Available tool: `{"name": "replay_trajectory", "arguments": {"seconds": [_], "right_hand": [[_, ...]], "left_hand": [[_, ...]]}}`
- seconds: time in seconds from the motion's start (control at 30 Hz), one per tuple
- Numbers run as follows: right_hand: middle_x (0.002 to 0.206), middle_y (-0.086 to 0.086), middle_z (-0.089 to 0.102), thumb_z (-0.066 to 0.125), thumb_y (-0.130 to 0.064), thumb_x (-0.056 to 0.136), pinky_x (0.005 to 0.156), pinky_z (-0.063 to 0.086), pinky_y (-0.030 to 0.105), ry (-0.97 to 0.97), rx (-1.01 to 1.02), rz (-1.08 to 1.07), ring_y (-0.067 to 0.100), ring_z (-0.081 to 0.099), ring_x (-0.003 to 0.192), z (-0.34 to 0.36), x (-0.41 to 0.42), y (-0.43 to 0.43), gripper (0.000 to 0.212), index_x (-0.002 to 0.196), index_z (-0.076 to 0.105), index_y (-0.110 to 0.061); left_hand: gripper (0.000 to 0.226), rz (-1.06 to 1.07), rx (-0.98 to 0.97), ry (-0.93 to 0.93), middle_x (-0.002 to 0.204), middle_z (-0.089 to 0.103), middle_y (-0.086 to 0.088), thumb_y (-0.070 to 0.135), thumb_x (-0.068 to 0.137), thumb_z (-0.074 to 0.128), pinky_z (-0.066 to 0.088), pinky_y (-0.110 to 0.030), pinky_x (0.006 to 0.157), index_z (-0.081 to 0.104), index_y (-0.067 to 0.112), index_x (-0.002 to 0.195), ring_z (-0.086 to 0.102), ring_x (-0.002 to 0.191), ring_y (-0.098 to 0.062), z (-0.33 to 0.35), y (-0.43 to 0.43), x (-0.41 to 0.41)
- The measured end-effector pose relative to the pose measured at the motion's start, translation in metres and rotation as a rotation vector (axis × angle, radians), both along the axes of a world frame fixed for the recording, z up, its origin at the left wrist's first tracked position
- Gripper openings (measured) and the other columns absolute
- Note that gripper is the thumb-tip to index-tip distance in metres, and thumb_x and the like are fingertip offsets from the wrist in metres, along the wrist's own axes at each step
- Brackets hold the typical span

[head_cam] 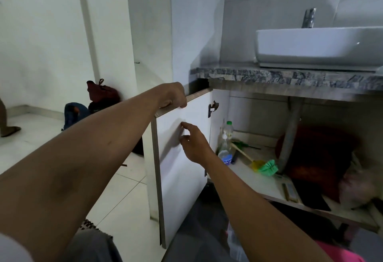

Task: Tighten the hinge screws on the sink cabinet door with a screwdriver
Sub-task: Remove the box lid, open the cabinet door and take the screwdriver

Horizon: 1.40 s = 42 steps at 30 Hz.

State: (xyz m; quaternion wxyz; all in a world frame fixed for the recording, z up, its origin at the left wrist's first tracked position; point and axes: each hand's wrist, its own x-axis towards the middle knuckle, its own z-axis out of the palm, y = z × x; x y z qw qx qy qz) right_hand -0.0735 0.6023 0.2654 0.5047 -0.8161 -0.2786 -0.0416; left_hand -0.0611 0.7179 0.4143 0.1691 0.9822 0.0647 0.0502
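The white cabinet door (pixel 182 178) under the sink stands swung open towards me. My left hand (pixel 173 95) grips its top edge near the outer corner. My right hand (pixel 192 143) hovers in front of the door's inner face, fingers apart and empty, pointing towards the upper part. The upper hinge (pixel 212 107), dark metal, sits at the door's top inner corner against the cabinet side. A lower hinge (pixel 205 172) shows partly behind my right forearm. No screwdriver is visible.
A white basin (pixel 319 46) with a tap (pixel 308 18) rests on a granite counter (pixel 290 77). Inside the cabinet are plastic bottles (pixel 226 139), a green brush (pixel 267 167), a drain pipe (pixel 290 135) and a dark red bag (pixel 323 158). Bags (pixel 99 98) lie by the far wall.
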Motion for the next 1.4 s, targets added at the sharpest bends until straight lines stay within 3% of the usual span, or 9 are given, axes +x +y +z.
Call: {"name": "replay_trajectory", "arguments": {"seconds": [0.27, 0.37, 0.43, 0.53, 0.67, 0.87, 1.0, 1.17, 1.4], "right_hand": [[0.152, 0.004, 0.037, 0.047, -0.005, 0.098, 0.101, 0.036, 0.018, -0.024, 0.007, 0.014, 0.022, 0.048, 0.13, -0.006, 0.007, -0.004, 0.053, 0.148, 0.035, -0.013], [0.152, 0.0, 0.037, 0.048, -0.011, 0.099, 0.103, 0.039, 0.023, 0.0, -0.01, 0.005, 0.02, 0.052, 0.124, -0.009, 0.011, -0.012, 0.054, 0.15, 0.032, -0.017], [0.15, 0.0, 0.039, 0.05, -0.014, 0.099, 0.102, 0.041, 0.026, 0.019, -0.004, -0.036, 0.019, 0.055, 0.118, -0.012, 0.016, -0.027, 0.054, 0.15, 0.033, -0.019], [0.151, 0.001, 0.04, 0.051, -0.012, 0.099, 0.105, 0.044, 0.033, 0.036, -0.006, -0.088, 0.02, 0.054, 0.122, -0.018, 0.024, -0.053, 0.054, 0.149, 0.035, -0.019], [0.143, 0.014, 0.047, 0.051, -0.007, 0.097, 0.102, 0.047, 0.037, 0.112, -0.005, -0.199, 0.025, 0.057, 0.115, -0.029, 0.038, -0.103, 0.052, 0.147, 0.04, -0.017], [0.122, 0.012, 0.063, 0.05, -0.002, 0.094, 0.079, 0.041, 0.026, 0.018, -0.146, -0.358, 0.023, 0.06, 0.098, -0.05, 0.047, -0.183, 0.041, 0.133, 0.053, -0.014], [0.134, 0.017, 0.057, 0.05, -0.006, 0.093, 0.095, 0.045, 0.034, 0.068, -0.267, -0.471, 0.035, 0.055, 0.118, -0.075, 0.052, -0.234, 0.049, 0.141, 0.046, -0.011], [0.144, 0.016, 0.049, 0.053, -0.01, 0.095, 0.108, 0.038, 0.036, 0.138, -0.365, -0.54, 0.033, 0.048, 0.129, -0.114, 0.049, -0.276, 0.052, 0.145, 0.041, -0.009], [0.14, 0.018, 0.052, 0.054, -0.009, 0.094, 0.104, 0.039, 0.031, 0.257, -0.434, -0.565, 0.031, 0.051, 0.126, -0.191, 0.059, -0.31, 0.049, 0.142, 0.045, -0.009]], "left_hand": [[0.025, -0.003, 0.152, -0.057, 0.076, 0.045, -0.01, 0.001, 0.082, 0.054, 0.029, -0.027, 0.054, 0.041, 0.007, 0.062, 0.043, 0.066, -0.026, -0.004, -0.005, 0.003], [0.018, 0.029, 0.25, -0.093, 0.088, 0.054, -0.012, 0.002, 0.087, 0.055, 0.034, -0.029, 0.053, 0.045, 0.008, 0.072, 0.048, 0.065, -0.021, -0.012, -0.01, 0.0], [0.008, 0.05, 0.334, -0.152, 0.102, 0.058, -0.013, 0.003, 0.085, 0.056, 0.04, -0.031, 0.063, 0.051, 0.007, 0.09, 0.056, 0.079, -0.026, -0.019, -0.02, -0.002], [0.034, 0.049, 0.53, -0.279, 0.121, 0.053, -0.014, 0.01, 0.084, 0.061, 0.04, -0.04, 0.078, 0.055, 0.009, 0.118, 0.054, 0.112, -0.034, -0.029, -0.036, 0.0], [0.042, -0.058, 0.605, -0.359, 0.131, 0.051, -0.015, 0.031, 0.084, 0.068, 0.043, -0.049, 0.095, 0.061, 0.011, 0.12, 0.048, 0.121, -0.035, -0.042, -0.073, 0.015], [0.054, -0.209, 0.502, -0.344, 0.139, 0.049, -0.015, 0.046, 0.089, 0.06, 0.041, -0.051, 0.101, 0.059, 0.011, 0.13, 0.047, 0.128, -0.036, -0.083, -0.127, 0.045], [0.051, -0.278, 0.392, -0.277, 0.13, 0.053, -0.013, 0.048, 0.089, 0.062, 0.043, -0.051, 0.1, 0.061, 0.013, 0.126, 0.052, 0.119, -0.036, -0.133, -0.163, 0.057], [0.045, -0.356, 0.367, -0.169, 0.134, 0.053, -0.015, 0.046, 0.09, 0.058, 0.046, -0.048, 0.094, 0.061, 0.013, 0.12, 0.054, 0.12, -0.036, -0.198, -0.192, 0.063], [0.053, -0.438, 0.288, -0.004, 0.139, 0.05, -0.015, 0.045, 0.09, 0.058, 0.047, -0.049, 0.1, 0.055, 0.011, 0.131, 0.051, 0.125, -0.035, -0.289, -0.221, 0.093]]}}
